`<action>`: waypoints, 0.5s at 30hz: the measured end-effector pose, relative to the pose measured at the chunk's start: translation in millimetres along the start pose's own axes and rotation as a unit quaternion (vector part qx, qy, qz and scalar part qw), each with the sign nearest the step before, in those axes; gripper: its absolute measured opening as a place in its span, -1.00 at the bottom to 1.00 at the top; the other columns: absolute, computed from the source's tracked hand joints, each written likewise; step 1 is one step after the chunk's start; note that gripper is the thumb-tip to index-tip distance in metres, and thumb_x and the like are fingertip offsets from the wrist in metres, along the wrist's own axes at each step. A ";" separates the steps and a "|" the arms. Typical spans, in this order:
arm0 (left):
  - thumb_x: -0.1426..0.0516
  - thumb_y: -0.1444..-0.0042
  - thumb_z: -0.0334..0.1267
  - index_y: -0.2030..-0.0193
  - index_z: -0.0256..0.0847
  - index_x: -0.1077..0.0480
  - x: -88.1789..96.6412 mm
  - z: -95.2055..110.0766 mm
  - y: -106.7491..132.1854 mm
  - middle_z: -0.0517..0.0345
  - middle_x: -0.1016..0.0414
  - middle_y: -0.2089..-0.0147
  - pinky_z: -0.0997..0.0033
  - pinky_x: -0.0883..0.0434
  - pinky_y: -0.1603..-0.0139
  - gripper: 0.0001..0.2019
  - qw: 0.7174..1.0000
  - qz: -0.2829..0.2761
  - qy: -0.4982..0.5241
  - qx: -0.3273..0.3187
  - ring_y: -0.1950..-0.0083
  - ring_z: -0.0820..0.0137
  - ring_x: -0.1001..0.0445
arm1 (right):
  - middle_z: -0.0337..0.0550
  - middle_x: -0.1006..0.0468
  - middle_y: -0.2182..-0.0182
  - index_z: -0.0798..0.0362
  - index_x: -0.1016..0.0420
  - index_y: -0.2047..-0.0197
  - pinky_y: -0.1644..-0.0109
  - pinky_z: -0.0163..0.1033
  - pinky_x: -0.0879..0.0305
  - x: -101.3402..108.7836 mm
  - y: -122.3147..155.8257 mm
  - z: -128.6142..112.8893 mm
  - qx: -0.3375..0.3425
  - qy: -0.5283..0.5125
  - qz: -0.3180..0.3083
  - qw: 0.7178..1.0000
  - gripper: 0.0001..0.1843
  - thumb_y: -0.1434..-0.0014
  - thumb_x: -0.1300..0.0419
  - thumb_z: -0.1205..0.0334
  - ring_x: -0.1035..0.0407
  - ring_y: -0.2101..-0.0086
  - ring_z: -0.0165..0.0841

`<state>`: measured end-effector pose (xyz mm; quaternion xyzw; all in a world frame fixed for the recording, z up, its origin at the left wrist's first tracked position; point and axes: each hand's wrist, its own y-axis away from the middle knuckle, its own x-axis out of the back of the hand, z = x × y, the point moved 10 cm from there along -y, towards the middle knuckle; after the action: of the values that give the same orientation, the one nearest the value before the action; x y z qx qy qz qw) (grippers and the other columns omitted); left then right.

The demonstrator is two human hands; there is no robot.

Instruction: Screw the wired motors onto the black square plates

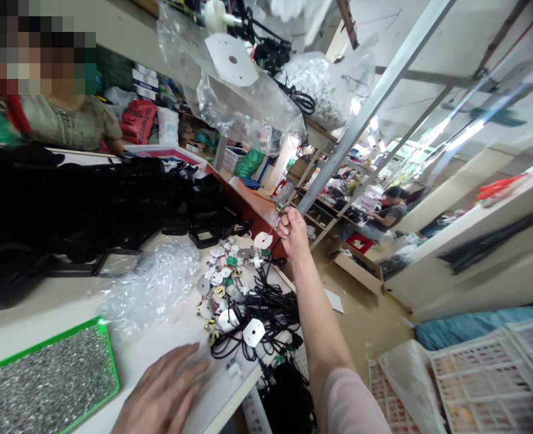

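Note:
My right hand (292, 232) is raised over the far end of the table, its fingers closed on thin wires. Just left of the fist hangs a white eight-sided plate (263, 240), which seems joined to those wires. Below it lies a pile of small motor parts and circuit boards (221, 274), with coiled black cables (273, 307) beside it. Another white plate (253, 332) rests on the cables. My left hand (164, 389) is low over the near table edge, fingers stretched out and slightly blurred, with nothing in it.
A green tray (112, 361) of small metal pieces sits at the near left. Clear plastic bags (158, 283) and a heap of black parts (90, 211) cover the table behind. A bag of parts (248, 102) hangs overhead near a metal post (365, 114). Another person (67, 120) is across the table.

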<state>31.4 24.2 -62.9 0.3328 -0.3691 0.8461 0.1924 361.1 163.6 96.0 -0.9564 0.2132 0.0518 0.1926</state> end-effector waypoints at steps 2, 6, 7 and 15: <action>0.03 -0.27 -0.10 -0.11 0.16 -0.45 -9.3 5.2 -42.5 0.21 -0.45 -0.20 0.09 -0.49 -0.11 -0.65 0.998 -0.011 0.041 0.041 -0.14 0.17 -0.48 | -0.50 -0.08 0.61 -0.03 -0.23 0.32 0.68 -0.49 0.21 -7.4 2.9 -19.2 0.017 -0.022 -0.009 1.000 -0.67 -0.14 -0.22 -0.06 0.12 0.71 -0.62; 0.02 -0.23 -0.14 -0.13 -0.09 -0.46 -49.6 11.8 -125.0 0.08 -0.43 -0.22 0.04 -0.31 -0.27 -0.60 0.983 -0.078 0.128 0.105 -0.26 0.12 -0.36 | -0.50 -0.08 0.61 -0.02 -0.26 0.31 0.69 -0.49 0.23 -27.5 9.2 -34.0 0.039 -0.074 -0.033 0.996 -0.72 -0.15 -0.23 -0.01 0.13 0.72 -0.62; -0.01 -0.20 -0.18 -0.11 -0.12 -0.48 -62.0 12.4 -142.8 0.06 -0.44 -0.21 0.05 -0.28 -0.29 -0.61 0.976 -0.090 0.162 0.119 -0.25 0.12 -0.37 | -0.50 -0.08 0.61 -0.02 -0.26 0.31 0.70 -0.49 0.23 -30.3 10.5 -34.5 0.042 -0.085 -0.030 0.995 -0.72 -0.16 -0.23 0.00 0.13 0.72 -0.63; 0.11 -0.24 -0.29 0.02 -0.34 -0.48 -141.6 22.5 -217.1 -0.09 -0.62 0.15 0.24 -0.44 -0.02 -0.61 0.945 -0.070 0.270 0.170 0.09 0.21 -0.57 | -0.46 -0.18 0.59 -0.03 -0.28 0.29 0.60 -0.50 -0.09 -37.7 11.1 -15.0 0.034 -0.111 0.019 0.993 -0.79 -0.21 -0.19 0.05 -0.10 0.64 -0.60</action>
<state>264.6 137.8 -43.6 0.1451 -0.1295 0.9388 0.2841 322.5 163.1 112.8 -0.9334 0.2102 0.1544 0.2465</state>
